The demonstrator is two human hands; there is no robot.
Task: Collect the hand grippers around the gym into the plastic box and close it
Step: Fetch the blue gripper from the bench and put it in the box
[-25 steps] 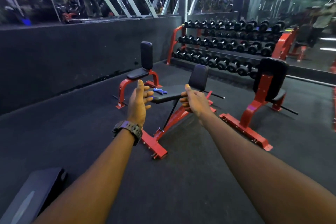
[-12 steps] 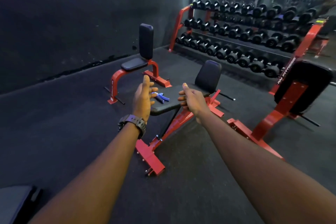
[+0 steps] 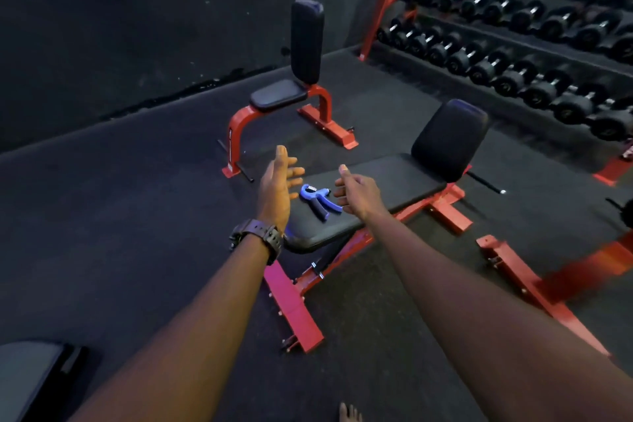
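Nearest to the camera, both forearms reach forward. Left hand (image 3: 277, 188) has its fingers spread and holds nothing; right hand (image 3: 359, 193) is loosely curled, also empty. Between them the blue hand gripper (image 3: 318, 199) lies on the padded counter (image 3: 383, 188). It looks light and stiff; I would grasp both foam handles together. Behind stands the dumbbell rack (image 3: 513, 44).

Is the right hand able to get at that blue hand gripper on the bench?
Probably yes: the right hand hovers open beside the blue hand gripper, which lies uncovered on the bench pad.
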